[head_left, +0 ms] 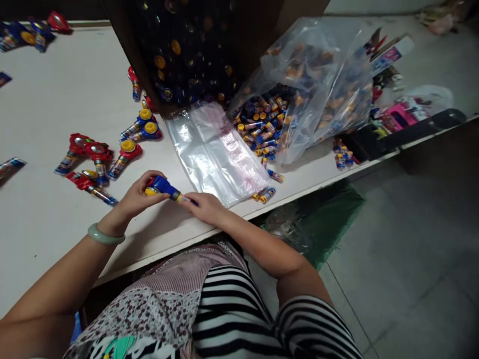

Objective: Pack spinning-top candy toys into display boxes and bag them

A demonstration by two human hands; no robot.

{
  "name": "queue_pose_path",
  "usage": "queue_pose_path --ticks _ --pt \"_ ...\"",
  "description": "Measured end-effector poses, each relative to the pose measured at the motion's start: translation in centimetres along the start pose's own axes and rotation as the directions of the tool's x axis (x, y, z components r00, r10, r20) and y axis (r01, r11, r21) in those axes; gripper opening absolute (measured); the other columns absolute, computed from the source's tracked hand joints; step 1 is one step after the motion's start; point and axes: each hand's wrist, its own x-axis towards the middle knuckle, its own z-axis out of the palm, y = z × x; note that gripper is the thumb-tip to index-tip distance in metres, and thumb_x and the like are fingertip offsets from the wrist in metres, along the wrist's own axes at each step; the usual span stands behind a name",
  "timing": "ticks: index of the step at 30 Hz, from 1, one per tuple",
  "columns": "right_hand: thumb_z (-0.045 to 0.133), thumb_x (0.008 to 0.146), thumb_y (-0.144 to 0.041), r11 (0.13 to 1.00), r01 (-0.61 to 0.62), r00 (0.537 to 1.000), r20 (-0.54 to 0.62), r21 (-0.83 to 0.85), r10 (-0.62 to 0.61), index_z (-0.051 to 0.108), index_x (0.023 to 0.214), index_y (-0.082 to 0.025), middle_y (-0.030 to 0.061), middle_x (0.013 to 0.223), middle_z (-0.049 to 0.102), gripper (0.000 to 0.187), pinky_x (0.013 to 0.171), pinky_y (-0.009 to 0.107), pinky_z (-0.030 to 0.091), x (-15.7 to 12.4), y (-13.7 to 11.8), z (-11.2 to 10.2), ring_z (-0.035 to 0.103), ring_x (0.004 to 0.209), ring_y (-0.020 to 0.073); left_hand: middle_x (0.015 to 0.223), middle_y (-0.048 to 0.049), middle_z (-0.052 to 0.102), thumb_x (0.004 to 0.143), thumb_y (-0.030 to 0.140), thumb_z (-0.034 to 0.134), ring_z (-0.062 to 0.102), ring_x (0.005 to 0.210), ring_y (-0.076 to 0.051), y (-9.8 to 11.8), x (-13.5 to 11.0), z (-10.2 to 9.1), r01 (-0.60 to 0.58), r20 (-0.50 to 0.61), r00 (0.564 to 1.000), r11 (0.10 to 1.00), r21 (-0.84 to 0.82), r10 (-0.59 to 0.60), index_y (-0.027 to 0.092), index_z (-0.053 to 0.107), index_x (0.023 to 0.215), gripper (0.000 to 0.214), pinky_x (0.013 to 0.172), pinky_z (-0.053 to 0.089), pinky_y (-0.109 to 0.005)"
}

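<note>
Over the front part of the table, my left hand [141, 198] grips the blue head of a small plastic toy [161, 185] with a yellow round part. My right hand [205, 205] pinches the printed tube [182, 198] at the toy's other end; tube and head are in line and look joined. Just left of my left hand lie several red-headed toys [98, 152] with similar tubes. Blue-headed toys [144, 124] with yellow discs lie farther back. Flat clear plastic bags [213, 154] lie beyond my right hand.
A dark box [138, 55] full of blue and yellow parts stands at the back. Beside it, a large clear bag [318, 85] spills small printed tubes [262, 132]. Loose tubes [268, 195] lie near the table's front edge. A black tray [430, 124] holds odds and ends at right.
</note>
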Motion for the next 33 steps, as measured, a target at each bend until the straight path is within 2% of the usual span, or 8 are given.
queue_pose_path --ticks 3,6,9,14,19,23,27,33 --pt "0.059 0.09 -0.048 1.0 0.001 0.956 -0.295 0.007 0.001 0.064 0.124 -0.024 0.0077 0.115 0.069 0.042 0.086 0.033 0.048 -3.4 3.9 -4.9 0.063 0.102 0.0218 0.087 0.0005 0.062 0.059 0.046 0.082 0.059 0.075 -0.015 -0.8 3.2 -2.6 0.06 -0.146 0.988 0.996 0.068 -0.049 0.022 0.06 0.103 0.055 0.071 0.051 -0.027" --pt "0.055 0.09 -0.042 0.939 -0.288 0.776 -0.621 -0.189 0.113 0.069 0.117 -0.017 0.0117 0.103 0.069 0.039 0.083 0.038 0.051 -6.2 9.9 -11.4 0.064 0.087 0.0236 0.09 -0.0024 0.064 0.064 0.051 0.077 0.061 0.083 -0.021 -1.4 6.3 -6.4 0.179 -0.213 0.97 0.931 0.317 -0.114 0.02 0.063 0.107 0.056 0.078 0.051 -0.032" --pt "0.052 0.089 -0.03 0.772 -0.433 0.826 -0.547 -0.466 0.133 0.071 0.114 -0.011 0.0176 0.111 0.07 0.037 0.092 0.045 0.051 -6.9 15.0 -15.7 0.064 0.098 0.0304 0.102 -0.0101 0.063 0.064 0.049 0.078 0.059 0.104 -0.032 -0.3 9.2 -8.2 0.193 -0.235 0.97 0.776 0.6 -0.06 0.018 0.067 0.107 0.054 0.093 0.049 -0.042" --pt "0.041 0.092 -0.02 0.575 -0.472 0.874 -0.44 -0.668 0.206 0.066 0.124 -0.003 0.0224 0.12 0.067 0.044 0.096 0.043 0.051 -5.7 18.3 -16.4 0.064 0.106 0.0319 0.116 -0.0103 0.065 0.088 0.038 0.058 0.061 0.106 -0.025 5.0 18.9 -3.8 -0.075 -0.056 0.987 0.741 0.668 0.151 0.018 0.064 0.12 0.038 0.095 0.048 -0.036" --pt "0.041 0.089 -0.02 0.487 -0.506 0.862 -0.435 -0.712 0.26 0.07 0.118 -0.006 0.0193 0.115 0.071 0.043 0.09 0.047 0.053 -6.3 19.1 -17.4 0.065 0.1 0.035 0.137 -0.0205 0.056 0.09 0.018 0.053 0.056 0.122 -0.031 7.7 32.7 2.6 0.05 -0.136 0.988 0.666 0.744 0.078 0.007 0.053 0.137 0.048 0.101 0.045 -0.038" --pt "0.046 0.09 -0.042 0.687 -0.564 0.777 -0.577 -0.458 0.254 0.071 0.11 -0.014 0.0151 0.11 0.074 0.043 0.086 0.047 0.057 -8.8 18.1 -19.3 0.068 0.101 0.0348 0.15 -0.0286 0.038 0.087 0.006 0.049 0.04 0.137 -0.037 6.1 37.8 5.4 0.098 -0.222 0.964 0.582 0.807 0.146 -0.003 0.041 0.143 0.057 0.108 0.042 -0.044" --pt "0.062 0.083 -0.053 0.895 -0.445 0.671 -0.646 0.042 0.364 0.066 0.118 -0.023 0.0092 0.109 0.075 0.047 0.07 0.033 0.06 -7.7 15.1 -19.3 0.073 0.094 0.0268 0.154 -0.0232 0.035 0.091 0.003 0.037 0.041 0.136 -0.036 3.6 36.8 6.8 -0.003 -0.123 0.972 0.533 0.846 0.2 0.007 0.054 0.132 0.045 0.101 0.048 -0.048" --pt "0.077 0.073 -0.044 0.819 -0.128 0.835 -0.385 0.559 0.394 0.067 0.11 -0.023 0.0023 0.082 0.073 0.043 0.068 0.032 0.058 2.9 8.2 -15.8 0.07 0.071 0.0182 0.132 -0.0193 0.055 0.07 -0.004 0.06 0.051 0.127 -0.036 3.4 34.2 4.7 0.001 -0.19 0.973 0.824 0.567 0.13 0.013 0.057 0.125 0.058 0.108 0.043 -0.051"
